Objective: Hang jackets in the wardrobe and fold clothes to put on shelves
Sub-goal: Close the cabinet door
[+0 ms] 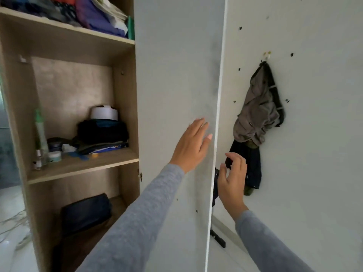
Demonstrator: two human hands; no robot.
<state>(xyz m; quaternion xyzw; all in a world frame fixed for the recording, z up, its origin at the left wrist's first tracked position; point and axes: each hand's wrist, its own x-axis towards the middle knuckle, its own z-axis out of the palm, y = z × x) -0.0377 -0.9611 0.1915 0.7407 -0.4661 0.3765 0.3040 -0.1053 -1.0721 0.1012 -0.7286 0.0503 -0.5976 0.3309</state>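
Two seemingly limp, light garments [257,107] on hook [267,54], best lifted near top; left hand [191,146] flat on door [176,75], right hand [232,181] half-curled, grip unclear.

Matt white laminate wardrobe door [176,75], pale wood-grain shelves [82,163], soft grey knit sleeves [137,222], crumpled cloth garments [257,114].

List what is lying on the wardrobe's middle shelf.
On the middle shelf: a green bottle and small jars at left, a stack of folded dark clothes at right with a white roll on top. Whatever lies behind the stack is hidden.
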